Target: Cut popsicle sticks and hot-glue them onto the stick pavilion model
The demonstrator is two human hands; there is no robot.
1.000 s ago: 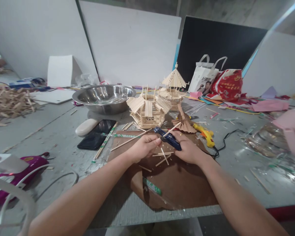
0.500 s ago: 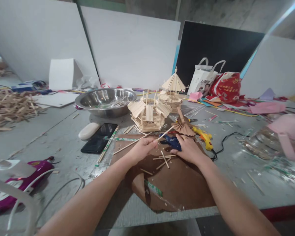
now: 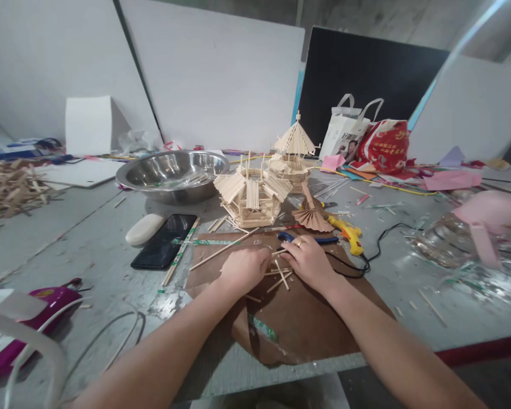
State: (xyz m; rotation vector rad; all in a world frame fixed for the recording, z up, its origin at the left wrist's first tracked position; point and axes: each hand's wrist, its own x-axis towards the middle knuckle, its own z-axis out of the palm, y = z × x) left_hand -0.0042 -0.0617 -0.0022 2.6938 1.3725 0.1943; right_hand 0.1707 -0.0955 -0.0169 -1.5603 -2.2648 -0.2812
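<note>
When viewed at the hands: set close together over a brown sheet (image 3: pixel 315 324), near the middle of the front edge of the table (image 3: pixel 89 238).
Left hand (image 3: pixel 246 270): turned back upward, with fingers curled inward and closed on the left part of a pale stick (image 3: pixel 278 251); showing little of the fingertips.
Right hand (image 3: pixel 310 261): wearing a ring; pinching the right part of the same stick between thumb and forefinger.
Pale stick: bridging the narrow gap between both hands, above the sheet.
Blue-handled tool (image 3: pixel 326 240): lying just beyond the right hand, partly covered by it.
Loose sticks (image 3: pixel 282 275): lying crossed on the sheet, nearer the front edge than the pale stick.
Open-topped stick model (image 3: pixel 252 196): standing just past the sheet's back edge.
Pointed-roof stick model (image 3: pixel 297 142): standing behind and to the right, closer to the table's back edge.
Paper fan (image 3: pixel 313 218): lying near the sheet's back right corner, handle toward the pointed-roof stick model.
Yellow glue gun (image 3: pixel 356 247): lying beside the fan, with a black cord attached.
Phone (image 3: pixel 162 244): lying flat, left of the sheet.
Steel bowl (image 3: pixel 170 196): standing toward the back edge, left of both models.
</note>
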